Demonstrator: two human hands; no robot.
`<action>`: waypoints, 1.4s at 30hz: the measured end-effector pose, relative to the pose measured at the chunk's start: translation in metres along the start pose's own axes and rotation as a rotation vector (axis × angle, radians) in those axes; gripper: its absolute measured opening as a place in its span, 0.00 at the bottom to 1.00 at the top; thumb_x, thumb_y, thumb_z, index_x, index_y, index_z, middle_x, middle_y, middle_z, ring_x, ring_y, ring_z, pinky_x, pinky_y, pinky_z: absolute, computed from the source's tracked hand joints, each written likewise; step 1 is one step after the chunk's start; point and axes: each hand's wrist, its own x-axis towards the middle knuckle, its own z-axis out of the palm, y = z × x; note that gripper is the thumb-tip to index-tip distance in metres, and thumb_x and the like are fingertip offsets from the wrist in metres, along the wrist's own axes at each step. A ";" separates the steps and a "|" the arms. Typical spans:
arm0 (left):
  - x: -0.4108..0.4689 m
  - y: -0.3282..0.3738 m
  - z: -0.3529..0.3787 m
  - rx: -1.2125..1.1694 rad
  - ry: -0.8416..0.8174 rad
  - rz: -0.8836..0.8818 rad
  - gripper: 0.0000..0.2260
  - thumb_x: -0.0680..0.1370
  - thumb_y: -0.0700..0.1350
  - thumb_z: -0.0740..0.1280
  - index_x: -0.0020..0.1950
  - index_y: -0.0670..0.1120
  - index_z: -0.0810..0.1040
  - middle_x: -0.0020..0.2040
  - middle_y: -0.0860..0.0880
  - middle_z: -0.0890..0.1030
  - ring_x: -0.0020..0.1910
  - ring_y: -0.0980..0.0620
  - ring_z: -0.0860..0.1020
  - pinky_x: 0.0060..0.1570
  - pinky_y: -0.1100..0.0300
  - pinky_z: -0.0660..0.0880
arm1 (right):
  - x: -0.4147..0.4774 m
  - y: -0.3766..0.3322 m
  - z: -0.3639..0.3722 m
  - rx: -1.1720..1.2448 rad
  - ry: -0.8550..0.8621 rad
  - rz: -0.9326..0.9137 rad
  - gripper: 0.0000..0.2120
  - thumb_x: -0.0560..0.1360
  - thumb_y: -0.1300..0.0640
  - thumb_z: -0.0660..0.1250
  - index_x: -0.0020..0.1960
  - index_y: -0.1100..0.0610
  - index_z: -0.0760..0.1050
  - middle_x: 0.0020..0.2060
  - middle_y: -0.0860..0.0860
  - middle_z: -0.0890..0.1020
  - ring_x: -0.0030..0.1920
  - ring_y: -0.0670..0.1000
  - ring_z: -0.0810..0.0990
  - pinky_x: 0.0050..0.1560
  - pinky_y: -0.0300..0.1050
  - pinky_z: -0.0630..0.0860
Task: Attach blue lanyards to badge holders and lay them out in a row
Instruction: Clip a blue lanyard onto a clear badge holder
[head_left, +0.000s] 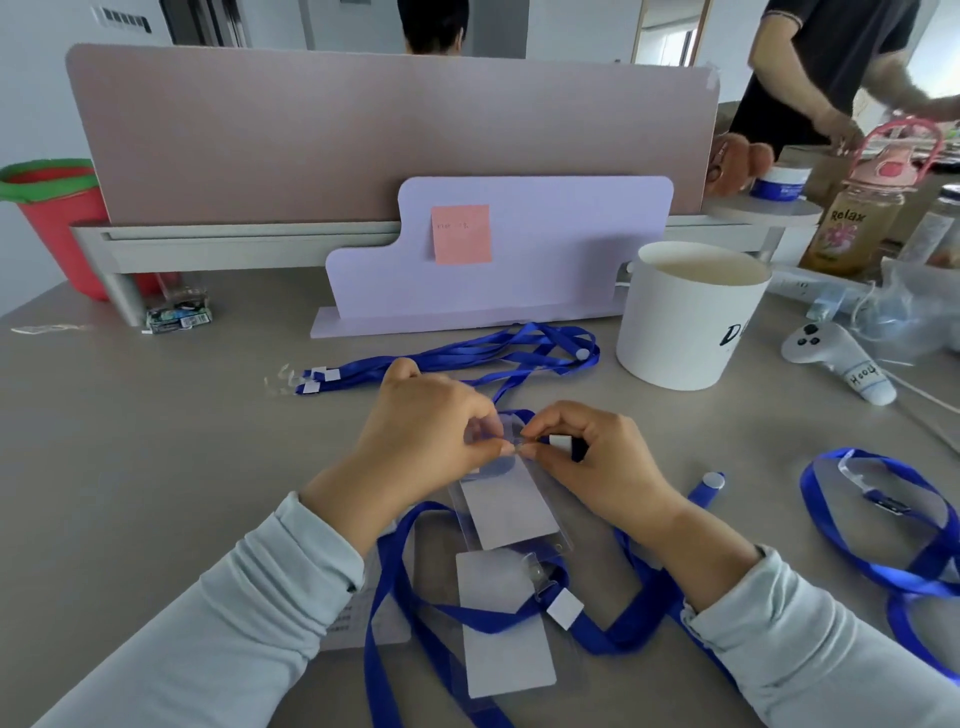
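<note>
Nearest the camera, on the grey tabletop (156, 467), lies a clear plastic badge holder w/ white card insert (501, 631), a shiny blue ribbon lanyard (387, 613) looped across it, its white end tab (564, 609) by the holder's top. Just beyond, a 2nd clear holder w/ white card (509, 506) lies tilted, top end up between both hands. Left hand (426, 436) grip: thumb + forefinger pinched narrow on the holder's top edge. Right hand (592, 457) grip: fingertips pinched on the clear clip end of another blue lanyard, fingertips of both hands touching; exact clip engagement can't tell. To the right, a separate blue lanyard loop w/ clear clip (878, 525) lies apart. Further back, a bundle of loose blue lanyards (483, 356) rests near a white cylindrical tub (685, 322) and a white handheld controller (836, 358). Behind stands a lilac board (545, 260) w/ a pink sticky note (461, 234).
</note>
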 end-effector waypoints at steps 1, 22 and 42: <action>0.000 0.001 -0.001 0.039 -0.024 0.004 0.12 0.73 0.62 0.63 0.50 0.59 0.80 0.41 0.58 0.80 0.40 0.58 0.72 0.51 0.59 0.58 | -0.001 0.000 0.001 -0.001 0.018 -0.006 0.04 0.70 0.62 0.73 0.43 0.55 0.81 0.38 0.42 0.83 0.39 0.45 0.82 0.39 0.35 0.75; -0.005 0.009 -0.005 -0.110 -0.001 -0.006 0.07 0.75 0.52 0.64 0.46 0.54 0.82 0.43 0.56 0.82 0.46 0.57 0.76 0.54 0.59 0.59 | 0.001 0.002 0.008 -0.085 0.016 -0.084 0.05 0.74 0.64 0.67 0.46 0.59 0.81 0.39 0.48 0.82 0.35 0.52 0.75 0.36 0.30 0.70; -0.004 0.005 -0.013 -0.329 -0.036 0.014 0.03 0.74 0.48 0.69 0.45 0.51 0.82 0.41 0.54 0.83 0.42 0.57 0.79 0.51 0.54 0.75 | 0.001 -0.004 0.001 -0.058 -0.011 -0.063 0.05 0.77 0.64 0.63 0.46 0.62 0.77 0.25 0.39 0.75 0.24 0.41 0.70 0.29 0.26 0.65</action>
